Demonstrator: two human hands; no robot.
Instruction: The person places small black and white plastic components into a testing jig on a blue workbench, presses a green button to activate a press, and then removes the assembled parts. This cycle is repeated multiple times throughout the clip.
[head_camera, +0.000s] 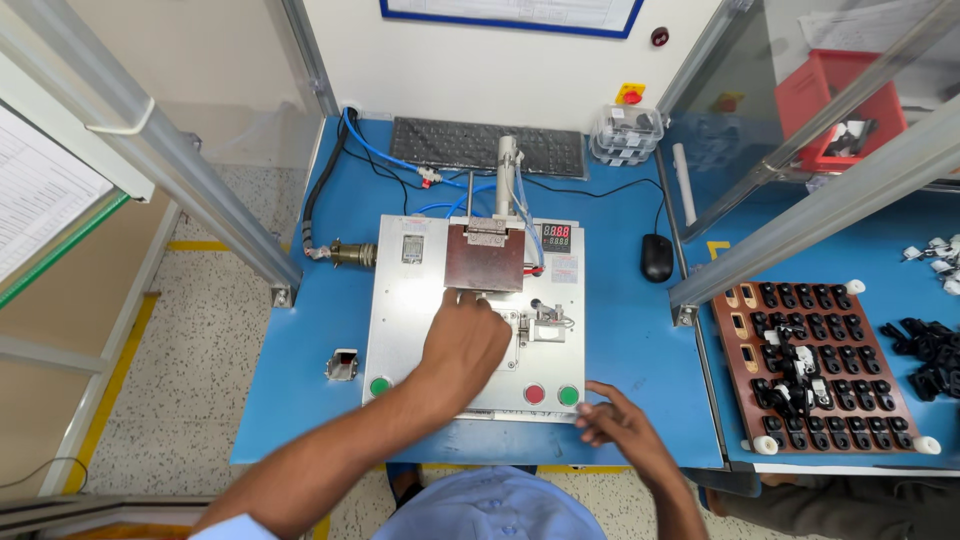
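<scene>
My left hand (463, 345) reaches over a metal press fixture (410, 310) on the blue table (300, 360). Its fingers touch the plate just below a brown hinged block (484, 257); what they hold, if anything, is hidden. My right hand (620, 420) rests with fingers spread at the fixture's front right corner, beside a green button (568, 395) and a red button (534, 393). A small clamp (545, 320) sits right of my left hand. Another green button (379, 386) is at the front left.
A brown tray (735, 340) with several black parts stands at the right, loose black parts (930, 350) beyond it. A mouse (655, 257), keyboard (480, 145) and clear box (627, 133) lie behind the fixture. Slanted metal frame bars (800, 215) cross overhead at right and left.
</scene>
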